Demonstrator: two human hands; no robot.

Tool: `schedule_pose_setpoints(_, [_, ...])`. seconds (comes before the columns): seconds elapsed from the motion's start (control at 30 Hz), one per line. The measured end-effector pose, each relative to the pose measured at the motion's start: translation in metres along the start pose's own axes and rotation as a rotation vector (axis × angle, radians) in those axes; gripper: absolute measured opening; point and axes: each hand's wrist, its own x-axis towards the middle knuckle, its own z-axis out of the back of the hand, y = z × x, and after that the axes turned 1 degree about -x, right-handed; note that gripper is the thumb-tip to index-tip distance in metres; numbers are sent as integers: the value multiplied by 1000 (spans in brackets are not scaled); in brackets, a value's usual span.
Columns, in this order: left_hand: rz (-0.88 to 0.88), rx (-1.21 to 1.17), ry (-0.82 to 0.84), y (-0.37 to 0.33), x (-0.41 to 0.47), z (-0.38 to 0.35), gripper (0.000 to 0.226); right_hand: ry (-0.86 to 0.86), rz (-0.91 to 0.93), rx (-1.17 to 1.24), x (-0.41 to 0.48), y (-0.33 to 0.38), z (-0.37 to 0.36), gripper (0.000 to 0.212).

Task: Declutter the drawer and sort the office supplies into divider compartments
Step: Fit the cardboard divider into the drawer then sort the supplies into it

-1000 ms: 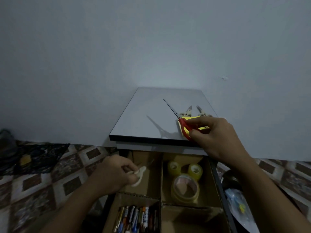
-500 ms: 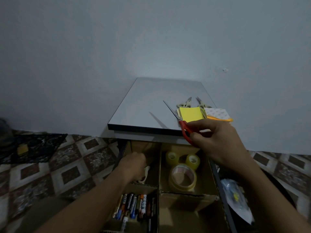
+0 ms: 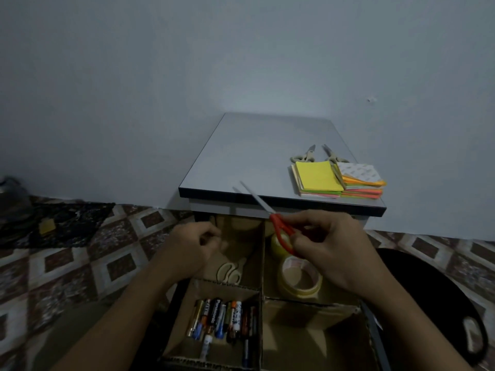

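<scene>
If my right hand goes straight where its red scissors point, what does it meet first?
Likely the table top, at its front edge; the red scissors in the right hand cross it, but depth is unclear.
</scene>
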Motion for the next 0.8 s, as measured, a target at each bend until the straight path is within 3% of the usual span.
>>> schedule_pose_setpoints(0.3, [74, -24, -36, 12, -7, 10, 27, 152, -95, -254, 9, -10, -77, 25])
schedule_pose_setpoints(0.47, [94, -53, -25, 16, -8, 8, 26, 139, -90, -374, 33, -15, -102, 17])
schedule_pose_setpoints(0.8, [92, -40, -34, 18, -9, 7, 23, 275, -64, -583, 45, -21, -130, 16])
